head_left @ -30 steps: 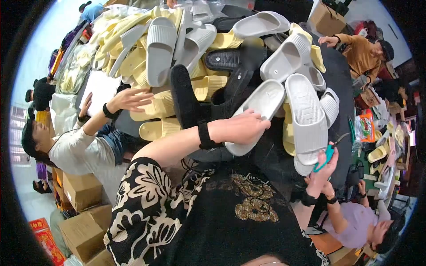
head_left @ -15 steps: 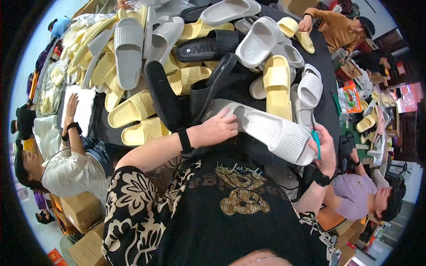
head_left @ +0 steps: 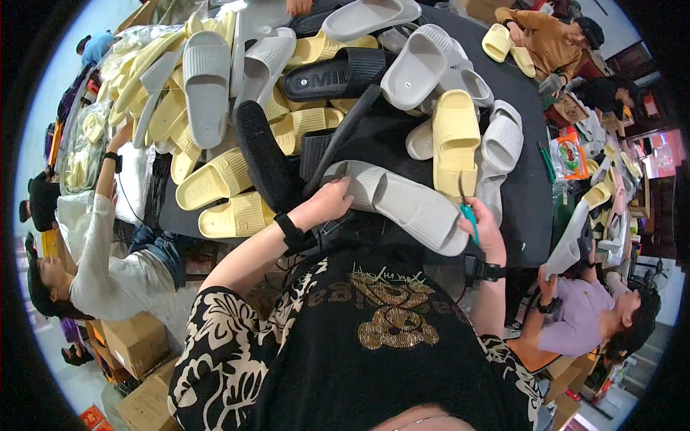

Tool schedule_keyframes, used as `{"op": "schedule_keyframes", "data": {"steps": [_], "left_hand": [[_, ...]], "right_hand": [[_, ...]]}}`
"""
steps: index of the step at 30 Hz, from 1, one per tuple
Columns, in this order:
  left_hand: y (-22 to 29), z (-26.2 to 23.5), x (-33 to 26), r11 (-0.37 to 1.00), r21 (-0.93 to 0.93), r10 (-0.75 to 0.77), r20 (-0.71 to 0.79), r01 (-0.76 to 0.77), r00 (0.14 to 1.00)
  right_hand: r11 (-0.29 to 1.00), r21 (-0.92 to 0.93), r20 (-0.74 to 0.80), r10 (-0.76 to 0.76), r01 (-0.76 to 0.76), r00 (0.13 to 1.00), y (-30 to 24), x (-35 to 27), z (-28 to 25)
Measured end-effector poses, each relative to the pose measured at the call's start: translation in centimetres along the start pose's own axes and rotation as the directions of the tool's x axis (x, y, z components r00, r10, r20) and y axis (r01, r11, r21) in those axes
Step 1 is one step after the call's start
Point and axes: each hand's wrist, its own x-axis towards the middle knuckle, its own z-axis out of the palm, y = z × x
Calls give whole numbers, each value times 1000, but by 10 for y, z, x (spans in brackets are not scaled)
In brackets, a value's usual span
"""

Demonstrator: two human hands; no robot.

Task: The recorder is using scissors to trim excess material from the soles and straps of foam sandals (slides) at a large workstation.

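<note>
Two grey ribbed slides (head_left: 413, 203) overlap end to end across the table edge in front of me. My left hand (head_left: 327, 203) is closed, its fingers pinching the left end of these slides. My right hand (head_left: 483, 231) is wrapped round small scissors (head_left: 469, 215) with teal handles, beside the slides' right end. Their blades point away from me, over the toe of a yellow slide (head_left: 456, 136). Just past my left hand, black slides (head_left: 267, 154) stand tilted on their sides.
A heap of yellow, grey and black slides (head_left: 207, 86) covers the far side of the dark table (head_left: 528, 93). Co-workers sit at left and right; a person in purple (head_left: 571, 309) holds a grey slide. Cardboard boxes (head_left: 133, 341) stand at lower left.
My left hand has shifted left to the slides' end. My right hand has moved left and up with the scissors, whose blades now show. The grey slides have turned slightly and moved left.
</note>
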Motion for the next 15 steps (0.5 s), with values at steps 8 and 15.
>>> {"op": "schedule_keyframes", "data": {"steps": [8, 15], "left_hand": [[4, -1, -6, 984, 175, 32, 3, -32, 999], [73, -103, -29, 980, -192, 7, -249, -57, 969]], "right_hand": [[988, 140, -97, -50, 63, 994, 23, -5, 30], [956, 215, -391, -102, 199, 915, -24, -61, -20]]}}
